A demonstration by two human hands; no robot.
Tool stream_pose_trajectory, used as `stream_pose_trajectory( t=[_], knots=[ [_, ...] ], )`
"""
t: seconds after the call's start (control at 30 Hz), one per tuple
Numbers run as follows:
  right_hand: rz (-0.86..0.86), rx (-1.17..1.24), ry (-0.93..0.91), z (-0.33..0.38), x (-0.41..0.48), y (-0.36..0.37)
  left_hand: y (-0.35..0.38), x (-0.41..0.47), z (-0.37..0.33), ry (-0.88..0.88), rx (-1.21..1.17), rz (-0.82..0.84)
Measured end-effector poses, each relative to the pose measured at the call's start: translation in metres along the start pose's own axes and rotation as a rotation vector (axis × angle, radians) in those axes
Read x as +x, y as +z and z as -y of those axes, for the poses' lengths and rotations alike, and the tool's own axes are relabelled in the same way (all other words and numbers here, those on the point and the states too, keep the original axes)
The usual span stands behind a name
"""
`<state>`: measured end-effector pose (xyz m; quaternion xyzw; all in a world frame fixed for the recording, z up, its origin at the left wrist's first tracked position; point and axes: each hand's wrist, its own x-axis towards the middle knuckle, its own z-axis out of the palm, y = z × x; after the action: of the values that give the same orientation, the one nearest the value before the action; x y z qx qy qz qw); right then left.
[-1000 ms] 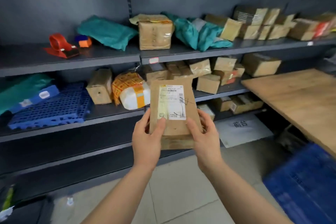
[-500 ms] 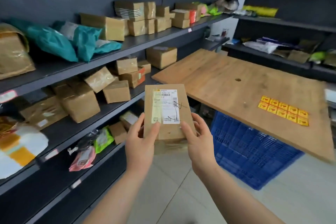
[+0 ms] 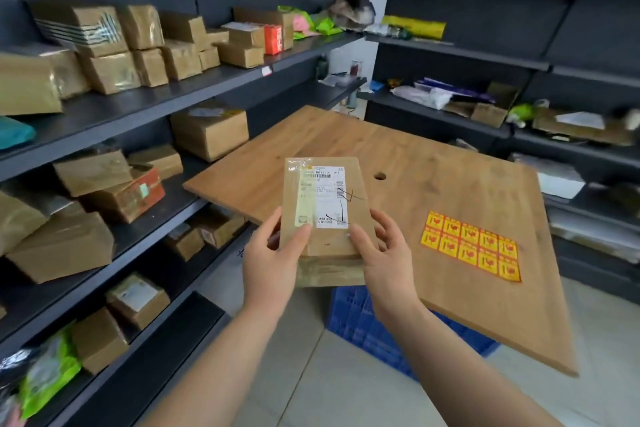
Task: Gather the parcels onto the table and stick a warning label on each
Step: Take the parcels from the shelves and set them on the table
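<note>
Head view: at frame centre, the left hand (image 3: pixel 273 260) and right hand (image 3: pixel 388 253) pinch a flat brown cardboard parcel with a white shipping label (image 3: pixel 325 208) by its lower edges, above the near corner of the wooden surface (image 3: pixel 433 163). A sheet of yellow-and-red warning labels (image 3: pixel 472 246) lies right of centre.

Dark metal shelving (image 3: pixel 221 87) along the walls, pale tiled floor (image 3: pixel 346 388).

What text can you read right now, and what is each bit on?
"D022-01": top line of the white shipping label on the flat parcel held by the left hand and right hand.
Rest of that label: too blurred.
Yellow warning label sheet on the table: red symbols, unreadable.
Shelf parcels: unreadable.
</note>
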<state>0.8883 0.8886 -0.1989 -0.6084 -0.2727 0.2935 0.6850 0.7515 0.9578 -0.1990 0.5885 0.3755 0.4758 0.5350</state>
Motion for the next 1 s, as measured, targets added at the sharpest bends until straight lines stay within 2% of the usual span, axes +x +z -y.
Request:
stream_pose_trajectory(
  t=[0.33,0.77,1.0],
  knots=[
    [-0.111,-0.02,0.055,-0.024,0.176,0.008,0.074,0.17,0.047,-0.041,0.01,0.049],
    [-0.279,-0.021,0.153,-0.066,0.41,0.055,0.143,0.425,0.124,-0.131,0.116,0.238],
    [-0.286,-0.102,0.223,-0.104,0.52,0.055,0.185,0.524,0.181,-0.161,0.194,0.287]
  ],
)
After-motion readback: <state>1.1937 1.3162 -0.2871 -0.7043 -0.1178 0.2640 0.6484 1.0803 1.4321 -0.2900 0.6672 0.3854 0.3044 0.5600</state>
